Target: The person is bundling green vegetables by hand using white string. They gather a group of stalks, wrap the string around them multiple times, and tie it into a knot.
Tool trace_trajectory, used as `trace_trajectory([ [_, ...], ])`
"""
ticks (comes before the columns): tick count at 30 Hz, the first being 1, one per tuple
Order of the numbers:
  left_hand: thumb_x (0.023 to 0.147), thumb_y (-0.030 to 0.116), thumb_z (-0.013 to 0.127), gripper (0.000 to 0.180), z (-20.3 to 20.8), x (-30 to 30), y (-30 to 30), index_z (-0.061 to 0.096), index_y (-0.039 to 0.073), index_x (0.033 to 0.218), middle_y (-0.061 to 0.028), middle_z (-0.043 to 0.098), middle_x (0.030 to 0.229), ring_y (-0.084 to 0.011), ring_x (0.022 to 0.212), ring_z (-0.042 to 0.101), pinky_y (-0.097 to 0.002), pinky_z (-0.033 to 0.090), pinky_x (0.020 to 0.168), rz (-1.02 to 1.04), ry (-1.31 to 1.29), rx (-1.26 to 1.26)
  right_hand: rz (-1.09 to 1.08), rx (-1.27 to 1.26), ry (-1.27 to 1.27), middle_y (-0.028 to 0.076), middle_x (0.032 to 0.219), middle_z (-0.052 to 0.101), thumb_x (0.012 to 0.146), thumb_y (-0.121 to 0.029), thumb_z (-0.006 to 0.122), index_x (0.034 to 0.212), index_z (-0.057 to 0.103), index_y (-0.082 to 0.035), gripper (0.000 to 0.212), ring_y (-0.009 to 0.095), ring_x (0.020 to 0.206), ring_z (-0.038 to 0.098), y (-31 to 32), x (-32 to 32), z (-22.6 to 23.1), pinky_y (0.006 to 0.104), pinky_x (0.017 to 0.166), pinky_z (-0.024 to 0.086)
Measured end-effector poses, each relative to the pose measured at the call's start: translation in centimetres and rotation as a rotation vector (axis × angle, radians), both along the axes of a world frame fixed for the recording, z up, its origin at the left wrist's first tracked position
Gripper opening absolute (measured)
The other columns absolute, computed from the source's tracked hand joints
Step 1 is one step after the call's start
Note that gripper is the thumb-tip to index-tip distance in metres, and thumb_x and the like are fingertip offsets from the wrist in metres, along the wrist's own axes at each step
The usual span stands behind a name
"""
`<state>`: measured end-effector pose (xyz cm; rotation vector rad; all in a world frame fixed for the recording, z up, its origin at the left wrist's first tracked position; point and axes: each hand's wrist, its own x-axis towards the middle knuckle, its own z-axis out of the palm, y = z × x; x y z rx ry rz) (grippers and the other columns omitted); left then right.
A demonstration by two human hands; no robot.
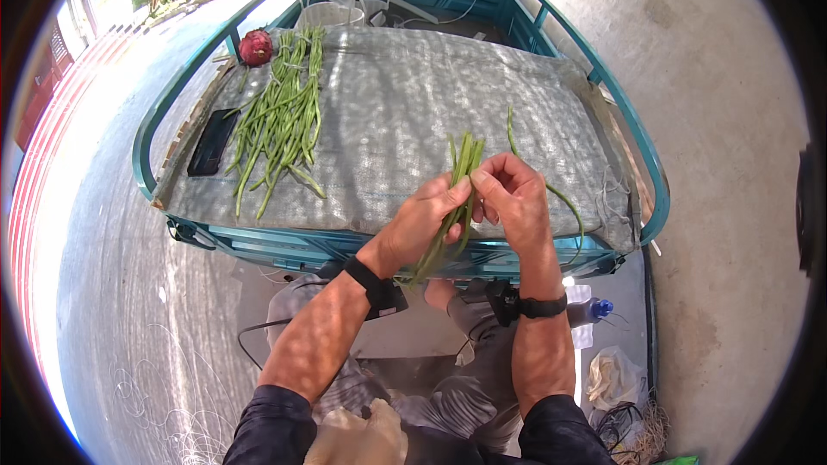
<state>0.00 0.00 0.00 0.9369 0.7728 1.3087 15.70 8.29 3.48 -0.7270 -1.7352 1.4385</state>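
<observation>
One bean bundle (466,156) over the near edge of the sacking (392,112), long axis slanting away rightward; your left grip (422,217) clasps it, right grip (515,201) touches its right side, closure unclear.

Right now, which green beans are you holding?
The bunch in the left hand, right hand touching it; the bigger pile lies by the phone, one bean lies alone at right.

Dark sleeves (272,427), black wristbands (543,306), grey trousers (458,403)
</observation>
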Motion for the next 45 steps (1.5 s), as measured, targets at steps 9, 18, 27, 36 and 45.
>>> trace_trajectory([
  [9,0.113,0.043,0.045,0.041,0.4,0.3,-0.2,0.060,0.006,0.122,-0.0002,0.064,0.098,-0.0033,0.070,0.050,-0.0190,0.042,0.059,0.007,0.138,0.107,-0.030,0.019,-0.037,0.001,0.067,0.065,0.098,-0.013,0.070,0.089,0.066,-0.001,0.015,0.006,0.052,0.056,-0.2,0.0,0.3,0.0218,0.045,0.039],
  [18,0.112,0.041,0.047,0.035,-0.2,0.7,0.2,0.062,0.009,0.117,0.0046,0.064,0.099,-0.0008,0.074,0.048,-0.0176,0.041,0.061,0.001,0.214,0.191,0.021,-0.106,-0.004,0.002,0.071,0.064,0.098,-0.014,0.070,0.089,0.065,0.000,0.017,0.005,0.051,0.053,0.1,0.5,-0.1,0.0227,0.044,0.039],
  [27,0.111,0.043,0.048,0.037,0.1,0.3,0.0,0.062,0.009,0.115,0.0046,0.058,0.090,-0.0018,0.073,0.048,-0.0196,0.041,0.060,-0.036,0.273,0.164,0.020,-0.100,-0.037,0.001,0.071,0.064,0.099,-0.015,0.069,0.089,0.063,-0.001,0.018,0.005,0.052,0.053,0.2,0.5,0.0,0.0223,0.044,0.039],
  [36,0.111,0.035,0.043,0.034,0.1,0.7,0.0,0.061,0.006,0.113,0.0004,0.063,0.095,-0.0059,0.082,0.054,-0.0224,0.046,0.069,0.017,0.162,0.118,0.050,-0.132,-0.011,0.001,0.070,0.063,0.099,-0.017,0.069,0.091,0.065,-0.001,0.018,0.006,0.051,0.053,0.2,0.4,0.1,0.0230,0.045,0.039],
  [45,0.110,0.038,0.040,0.044,-0.3,-0.3,0.1,0.066,0.003,0.106,-0.0031,0.065,0.096,-0.0115,0.087,0.057,-0.0292,0.048,0.079,0.074,0.377,0.106,-0.002,-0.172,0.070,0.001,0.079,0.062,0.098,-0.015,0.069,0.097,0.065,-0.003,0.013,0.006,0.052,0.051,1.6,1.7,-0.6,0.0233,0.047,0.039],
])
